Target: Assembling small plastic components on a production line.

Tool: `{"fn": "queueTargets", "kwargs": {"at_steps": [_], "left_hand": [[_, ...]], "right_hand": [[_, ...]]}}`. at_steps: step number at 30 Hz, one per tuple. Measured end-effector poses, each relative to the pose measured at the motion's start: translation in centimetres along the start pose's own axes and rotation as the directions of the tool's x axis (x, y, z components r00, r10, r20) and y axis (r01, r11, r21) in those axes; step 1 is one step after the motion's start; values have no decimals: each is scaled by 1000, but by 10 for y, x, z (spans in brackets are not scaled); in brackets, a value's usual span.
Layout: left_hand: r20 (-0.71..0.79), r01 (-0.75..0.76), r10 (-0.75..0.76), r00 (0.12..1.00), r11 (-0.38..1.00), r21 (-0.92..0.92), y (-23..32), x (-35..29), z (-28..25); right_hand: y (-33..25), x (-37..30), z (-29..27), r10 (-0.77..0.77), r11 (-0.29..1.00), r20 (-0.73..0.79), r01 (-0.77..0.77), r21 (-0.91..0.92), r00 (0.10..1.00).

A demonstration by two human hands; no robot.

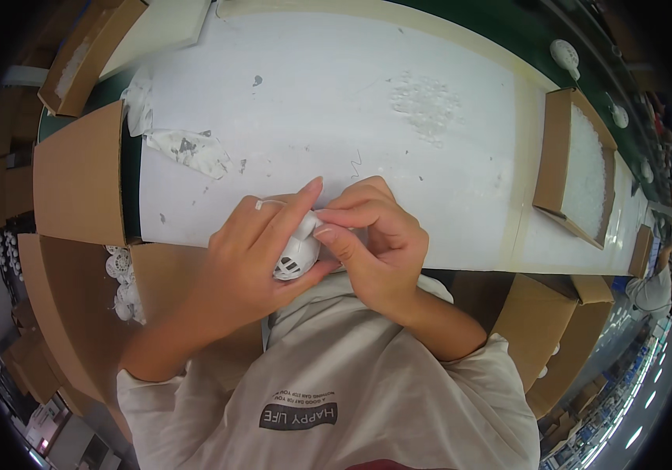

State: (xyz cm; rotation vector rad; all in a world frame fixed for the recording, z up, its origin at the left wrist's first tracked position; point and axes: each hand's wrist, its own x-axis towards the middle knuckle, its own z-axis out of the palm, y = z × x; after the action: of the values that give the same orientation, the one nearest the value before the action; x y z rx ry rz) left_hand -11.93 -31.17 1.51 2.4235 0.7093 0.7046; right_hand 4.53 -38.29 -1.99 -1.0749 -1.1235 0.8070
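A white rounded plastic housing with a slotted grille (298,254) is held in front of my body, at the near edge of the white table. My left hand (253,247) wraps round it from the left, with the thumb below and the fingers along its upper side. My right hand (379,247) is closed in a pinch, thumb and forefinger pressed together against the housing's upper right end. Whatever lies between those fingertips is hidden or too small to make out. Fingers cover much of the housing.
Small clear pieces (426,106) lie scattered on the white tabletop (312,78). A crumpled smeared sheet (187,150) is at left. A cardboard box of translucent pieces (586,168) stands right. Open cartons (77,305) with white slotted parts (122,274) flank me. White fan-shaped parts (565,56) rest on the green surface.
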Motion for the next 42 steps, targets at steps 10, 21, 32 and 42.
{"fn": "queueTargets", "kwargs": {"at_steps": [10, 21, 32, 42], "left_hand": [[272, 284, -193, 943, 891, -353, 15, -1, -13], [162, -2, -17, 987, 993, 114, 15, -3, -8], [579, 608, -244, 778, 525, -595, 17, -1, -31], [427, 378, -302, 852, 920, -103, 29, 1, -25]], "right_hand": [[-13, 23, -33, -179, 942, 309, 254, -221, 934], [-14, 12, -19, -86, 970, 157, 119, -214, 984], [-16, 3, -21, -207, 961, 174, 233, -148, 963], [-26, 18, -25, -222, 812, 326, 359, -460, 919]]}}
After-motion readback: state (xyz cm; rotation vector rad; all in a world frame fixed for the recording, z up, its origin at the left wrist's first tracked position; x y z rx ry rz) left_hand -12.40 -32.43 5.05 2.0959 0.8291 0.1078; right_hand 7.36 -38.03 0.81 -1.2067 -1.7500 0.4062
